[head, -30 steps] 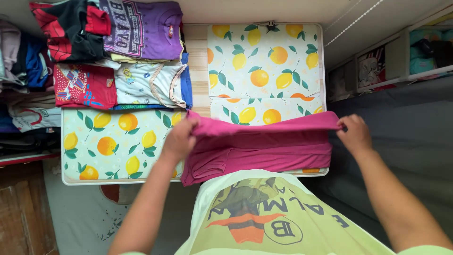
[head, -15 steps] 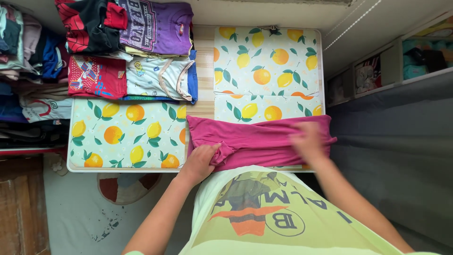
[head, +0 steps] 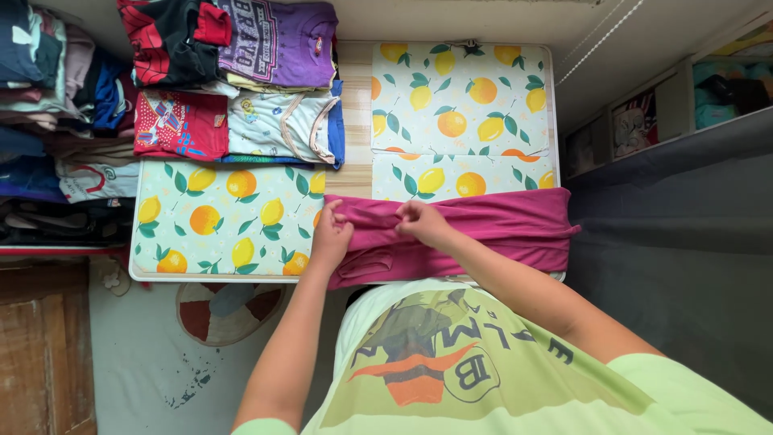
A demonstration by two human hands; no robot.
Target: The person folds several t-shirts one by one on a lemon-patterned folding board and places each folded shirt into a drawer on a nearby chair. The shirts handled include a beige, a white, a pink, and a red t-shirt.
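A magenta garment [head: 499,229] lies folded into a long band along the near edge of a table covered in a lemon-and-orange print [head: 225,217]. My left hand [head: 332,235] pinches the garment's left end. My right hand [head: 420,222] grips the cloth just to the right of it, near the top fold. The two hands are close together, and the garment's right end hangs a little past the table's right edge.
Folded shirts are stacked at the table's far left: a purple one [head: 282,44], a red one [head: 181,125], a pale one with blue trim [head: 282,129]. More clothes pile up on the left [head: 48,105]. A grey sofa [head: 676,266] stands on the right.
My right hand has travelled from the garment's right end across to the left, beside my left hand. The garment now lies flatter as a long band.
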